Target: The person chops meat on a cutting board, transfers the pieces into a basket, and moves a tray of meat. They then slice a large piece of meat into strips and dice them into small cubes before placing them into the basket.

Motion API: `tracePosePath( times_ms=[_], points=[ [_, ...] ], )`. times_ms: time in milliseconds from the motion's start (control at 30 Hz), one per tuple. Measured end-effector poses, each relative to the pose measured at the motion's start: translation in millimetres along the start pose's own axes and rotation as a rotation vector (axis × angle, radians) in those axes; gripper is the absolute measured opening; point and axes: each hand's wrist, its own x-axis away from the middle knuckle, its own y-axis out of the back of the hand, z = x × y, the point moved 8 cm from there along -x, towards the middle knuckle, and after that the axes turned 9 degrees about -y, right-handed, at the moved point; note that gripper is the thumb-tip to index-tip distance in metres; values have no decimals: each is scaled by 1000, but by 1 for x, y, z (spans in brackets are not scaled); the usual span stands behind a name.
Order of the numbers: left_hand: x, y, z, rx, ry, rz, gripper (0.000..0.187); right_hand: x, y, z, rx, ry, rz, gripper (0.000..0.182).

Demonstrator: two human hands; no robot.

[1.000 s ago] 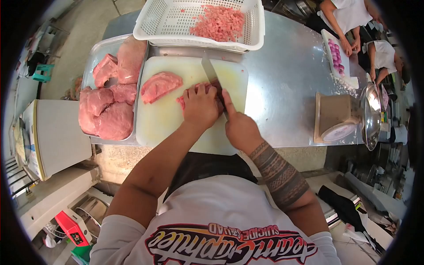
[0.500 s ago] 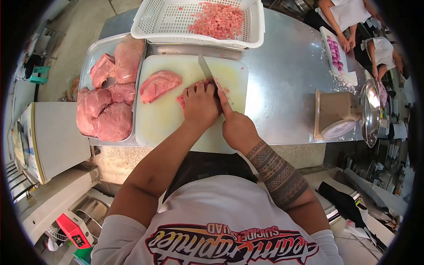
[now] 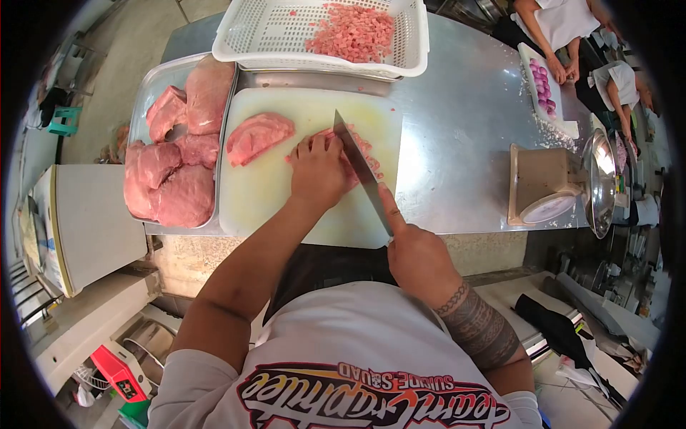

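Observation:
My left hand [image 3: 319, 171] presses down on a piece of raw meat [image 3: 349, 174] on the white cutting board [image 3: 264, 204], fingers curled over it and hiding part of it. In my right hand [image 3: 421, 261] is a long kitchen knife [image 3: 363, 168], its index finger stretched along the blade. The blade lies slantwise beside my left fingers, over the meat's right side. Small cut bits [image 3: 368, 150] of pink meat lie just right of the blade. A larger meat slab [image 3: 259, 138] rests on the board's upper left.
Left of the board, a metal tray [image 3: 151, 79] holds several big chunks of meat. A white perforated basket [image 3: 250, 43] with diced meat stands beyond it. To the right are a weighing scale [image 3: 543, 182] and a board of purple onions [image 3: 541, 89], near a co-worker's hands [image 3: 563, 70].
My right hand has drawn the knife back toward my body and to the right. Its blade now slants more to the right. My left hand has shifted slightly left, still on the meat.

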Motion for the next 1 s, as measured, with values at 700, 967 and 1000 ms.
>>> tracePosePath(
  times_ms=[700,967,1000],
  points=[
    [-2,-7,11,15,106,66,43,-15,3,3,-23,21,-1,100],
    [-4,0,7,14,71,27,49,-81,-22,12,-162,107,8,93],
    [-2,-1,7,15,69,16,51,-94,-28,15,-181,118,-10,93]
  ],
)
